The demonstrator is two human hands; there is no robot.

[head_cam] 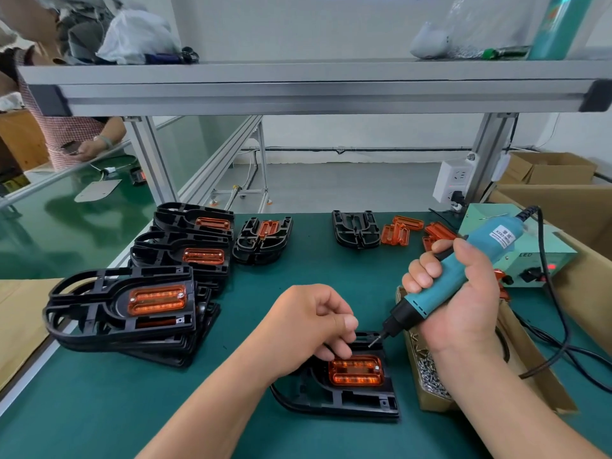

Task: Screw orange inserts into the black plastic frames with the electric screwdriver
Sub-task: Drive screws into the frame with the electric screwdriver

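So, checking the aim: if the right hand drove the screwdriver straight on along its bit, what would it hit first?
The screwdriver bit would probably meet the black frame at its far edge above the orange insert, close to the left hand's fingers; depth is unclear.

White wall point(364, 130), grey floor point(347, 183), aluminium shelf point(314, 87)

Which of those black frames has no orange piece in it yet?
The black frame at the back, just left of the loose orange inserts. The stacked frames and the one being worked on all show an orange insert.
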